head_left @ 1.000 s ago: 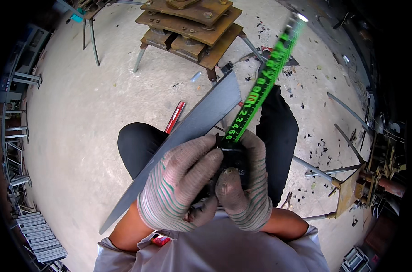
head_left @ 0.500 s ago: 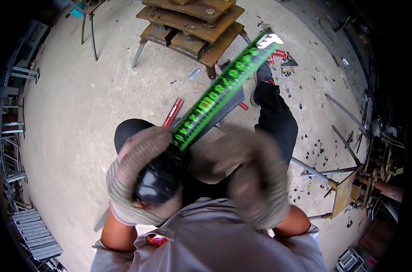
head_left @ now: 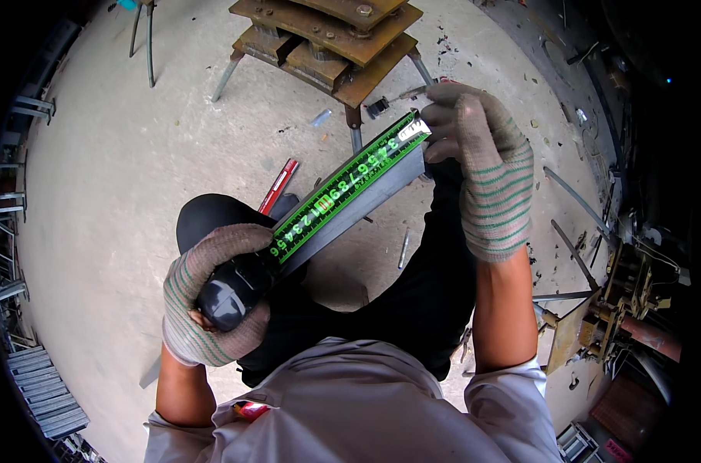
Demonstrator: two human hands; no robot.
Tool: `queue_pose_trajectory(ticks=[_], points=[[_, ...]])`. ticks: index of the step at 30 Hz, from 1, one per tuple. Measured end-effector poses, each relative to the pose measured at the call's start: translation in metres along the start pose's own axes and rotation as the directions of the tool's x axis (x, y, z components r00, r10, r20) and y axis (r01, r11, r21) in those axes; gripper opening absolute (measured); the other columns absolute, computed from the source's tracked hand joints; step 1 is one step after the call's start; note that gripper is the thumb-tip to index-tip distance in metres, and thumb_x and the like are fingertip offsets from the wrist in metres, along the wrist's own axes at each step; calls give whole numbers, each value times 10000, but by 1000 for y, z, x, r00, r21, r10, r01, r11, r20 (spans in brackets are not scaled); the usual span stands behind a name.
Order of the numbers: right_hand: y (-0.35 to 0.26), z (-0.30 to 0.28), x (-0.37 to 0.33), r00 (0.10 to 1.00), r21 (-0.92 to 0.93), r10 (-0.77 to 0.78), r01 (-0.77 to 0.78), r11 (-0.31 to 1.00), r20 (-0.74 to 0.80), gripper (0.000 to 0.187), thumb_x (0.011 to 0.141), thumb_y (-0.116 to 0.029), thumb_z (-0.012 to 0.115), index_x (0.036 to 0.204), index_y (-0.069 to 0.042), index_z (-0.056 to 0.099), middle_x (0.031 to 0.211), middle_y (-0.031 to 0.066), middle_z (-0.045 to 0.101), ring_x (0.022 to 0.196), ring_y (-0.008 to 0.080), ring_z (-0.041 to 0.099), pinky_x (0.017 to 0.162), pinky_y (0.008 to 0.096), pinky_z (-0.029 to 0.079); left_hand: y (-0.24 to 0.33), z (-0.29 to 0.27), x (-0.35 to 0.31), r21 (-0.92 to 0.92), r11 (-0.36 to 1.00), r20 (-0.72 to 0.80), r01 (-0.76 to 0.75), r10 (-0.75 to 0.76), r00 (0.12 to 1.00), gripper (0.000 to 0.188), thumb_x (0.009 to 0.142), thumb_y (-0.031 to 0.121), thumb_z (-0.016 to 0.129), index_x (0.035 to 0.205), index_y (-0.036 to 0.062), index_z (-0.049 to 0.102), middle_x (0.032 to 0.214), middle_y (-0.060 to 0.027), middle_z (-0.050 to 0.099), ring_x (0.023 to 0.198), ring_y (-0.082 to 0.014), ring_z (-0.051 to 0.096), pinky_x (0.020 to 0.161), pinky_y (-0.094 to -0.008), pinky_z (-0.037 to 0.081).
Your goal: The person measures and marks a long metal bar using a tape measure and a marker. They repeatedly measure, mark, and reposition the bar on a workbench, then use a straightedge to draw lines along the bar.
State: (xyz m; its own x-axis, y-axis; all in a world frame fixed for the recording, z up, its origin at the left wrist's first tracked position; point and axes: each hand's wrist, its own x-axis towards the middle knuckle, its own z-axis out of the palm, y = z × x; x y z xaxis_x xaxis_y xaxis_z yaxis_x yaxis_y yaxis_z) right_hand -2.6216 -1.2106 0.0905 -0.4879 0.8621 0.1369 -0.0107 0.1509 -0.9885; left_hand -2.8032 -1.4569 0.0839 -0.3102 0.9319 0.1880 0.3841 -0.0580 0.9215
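Observation:
My left hand (head_left: 211, 297), in a striped knit work glove, is closed around a black tape measure (head_left: 231, 293). Its green-edged blade (head_left: 342, 189) reaches up and right along a flat grey metal bar (head_left: 354, 212). The bar's near end is hidden behind the tape case and my left hand. My right hand (head_left: 489, 170), gloved alike, is raised beside the blade's far tip. Its fingers are apart and point left toward the tip and the bar's end; whether they touch is unclear.
Ahead stands a rusty stack of steel plates (head_left: 342, 38) on metal legs. A narrow red object (head_left: 279, 187) lies by my left knee, and a thin metal rod (head_left: 403, 248) between my legs. Grey profiles (head_left: 45, 390) are stacked far left; rusty machinery (head_left: 620, 301) stands at right.
My right hand has moved from near my lap up and right to the blade's tip. The blade, blurred before, now lies along the bar; my left hand has shifted slightly left.

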Motion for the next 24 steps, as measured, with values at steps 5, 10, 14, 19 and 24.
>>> queue_pose_trajectory(ticks=[5,10,14,19,24], points=[[5,5,3,993,28,89,-91,995,72,316,1029,-319,628,1086,-31,746,838,25,695,729,85,629,640,242,523,-4,-1,0,-41,998,-10,42,-42,999,569,638,94,669,1190,-45,662,1170,-201,682,1086,-285,675,972,-391,511],[8,6,6,987,-10,73,-73,997,141,326,1012,-340,656,1081,-38,755,812,13,683,686,68,597,618,230,500,-7,-6,2,-31,999,9,37,-37,999,560,649,121,690,1184,-44,661,1148,-202,688,1077,-315,674,978,-421,509],[17,2,10,982,11,86,-89,996,167,339,1001,-355,669,1076,-36,757,791,8,676,668,66,590,602,231,490,-14,-3,6,-22,999,-11,-38,38,999,549,636,76,688,1173,-36,655,1121,-204,702,1073,-364,678,994,-458,504],[16,6,10,986,-5,73,-73,997,147,340,999,-359,671,1080,-41,758,796,6,681,683,65,606,607,228,496,-18,-3,9,10,997,-5,-75,75,997,573,605,34,661,1174,-28,649,1109,-210,705,1069,-387,676,998,-479,504],[17,9,9,988,28,94,-99,995,125,340,992,-366,678,1069,-44,754,793,3,680,688,66,616,611,227,502,-19,0,9,7,997,-28,-81,81,996,580,594,21,648,1173,-25,648,1105,-214,705,1072,-390,678,1002,-481,502]])
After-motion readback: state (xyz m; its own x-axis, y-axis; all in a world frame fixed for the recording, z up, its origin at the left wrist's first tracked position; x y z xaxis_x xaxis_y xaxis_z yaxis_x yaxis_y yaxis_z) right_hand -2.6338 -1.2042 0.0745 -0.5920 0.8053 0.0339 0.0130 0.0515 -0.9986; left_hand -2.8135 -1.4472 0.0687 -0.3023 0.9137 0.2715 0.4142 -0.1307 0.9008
